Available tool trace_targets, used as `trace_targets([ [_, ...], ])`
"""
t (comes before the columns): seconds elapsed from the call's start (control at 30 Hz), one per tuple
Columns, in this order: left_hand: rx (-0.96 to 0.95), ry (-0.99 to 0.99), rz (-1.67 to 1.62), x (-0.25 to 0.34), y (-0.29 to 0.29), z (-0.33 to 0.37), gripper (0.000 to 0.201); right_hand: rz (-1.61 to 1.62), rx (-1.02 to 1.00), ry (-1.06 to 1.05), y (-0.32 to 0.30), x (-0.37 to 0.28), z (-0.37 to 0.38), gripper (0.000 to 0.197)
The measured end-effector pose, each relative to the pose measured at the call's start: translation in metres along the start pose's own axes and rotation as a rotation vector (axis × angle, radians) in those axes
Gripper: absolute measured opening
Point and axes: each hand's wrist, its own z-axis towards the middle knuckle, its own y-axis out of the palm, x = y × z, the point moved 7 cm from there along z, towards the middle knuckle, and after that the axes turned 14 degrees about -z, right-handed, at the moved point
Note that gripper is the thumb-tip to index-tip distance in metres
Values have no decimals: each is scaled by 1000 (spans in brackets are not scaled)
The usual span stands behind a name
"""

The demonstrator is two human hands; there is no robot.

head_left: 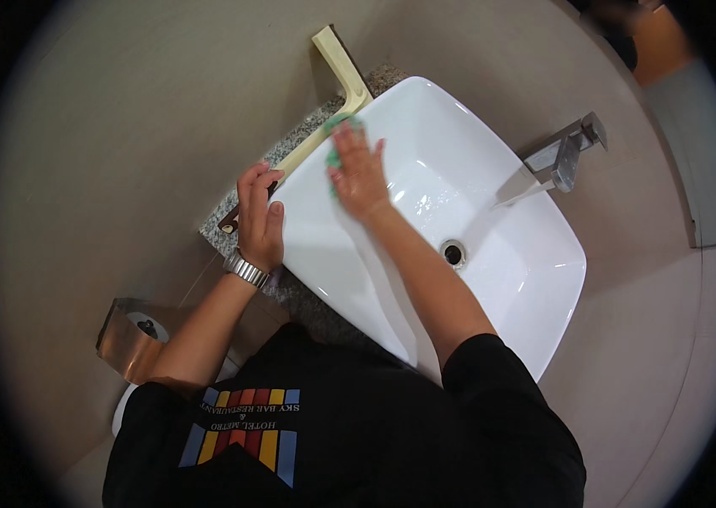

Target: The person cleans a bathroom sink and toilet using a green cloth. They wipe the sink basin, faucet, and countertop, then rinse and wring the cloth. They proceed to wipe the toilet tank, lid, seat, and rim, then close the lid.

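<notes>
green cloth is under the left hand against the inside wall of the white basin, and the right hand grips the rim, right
Not quite: the hands are swapped. In the head view the right hand presses the green cloth against the inside wall of the white basin, while the left hand, the one with the metal wristwatch, grips the rim.

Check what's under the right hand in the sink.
A green cloth or sponge pokes out past the right hand, pressed on the white sink wall. Most of it is covered by the palm.
</notes>
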Motion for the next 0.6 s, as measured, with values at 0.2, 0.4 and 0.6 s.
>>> trace_targets([
  [0.2, -56, -16, 59, 1, 3, 7, 42, -348, -89, 189, 2, 128, -14, 59],
  [0.4, -67, -20, 50, 3, 2, 7, 36, -228, -195, 41, -45, 155, -102, 43],
  [0.6, -63, 8, 26, 5, 5, 10, 26, -373, -148, 230, -100, 246, -166, 27],
])
